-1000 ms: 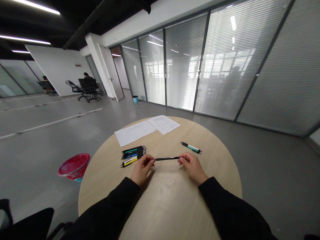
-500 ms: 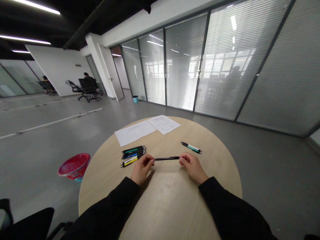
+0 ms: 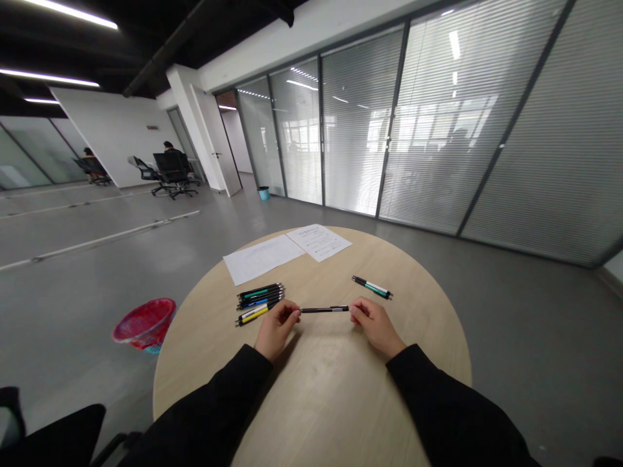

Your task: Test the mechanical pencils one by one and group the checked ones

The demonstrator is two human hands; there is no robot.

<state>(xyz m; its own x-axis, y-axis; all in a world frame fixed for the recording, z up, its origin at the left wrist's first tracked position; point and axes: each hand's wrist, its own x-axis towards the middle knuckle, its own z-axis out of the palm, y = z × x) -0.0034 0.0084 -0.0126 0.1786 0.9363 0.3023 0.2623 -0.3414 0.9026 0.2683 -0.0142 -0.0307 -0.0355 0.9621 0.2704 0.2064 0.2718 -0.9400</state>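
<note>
One black pen point(image 3: 321, 310) spans the gap between two hands: the left hand point(image 3: 276, 329) pinches one end, the right hand point(image 3: 374, 325) the other. Beyond the right lie two loose pens point(image 3: 374, 287); beside the left, a row of pens point(image 3: 260, 292), too packed to count; farther forward, two paper sheets point(image 3: 263, 258).

Office, from where I stand: glass partitions point(image 3: 257, 136) with blinds point(image 3: 438, 168), wheeled black chairs point(image 3: 171, 168), a seated person point(image 3: 168, 145), strip lights point(image 3: 48, 78) under a dark ceiling point(image 3: 146, 32), printed sheets point(image 3: 321, 244) at the round table's point(image 3: 316, 395) far edge.
</note>
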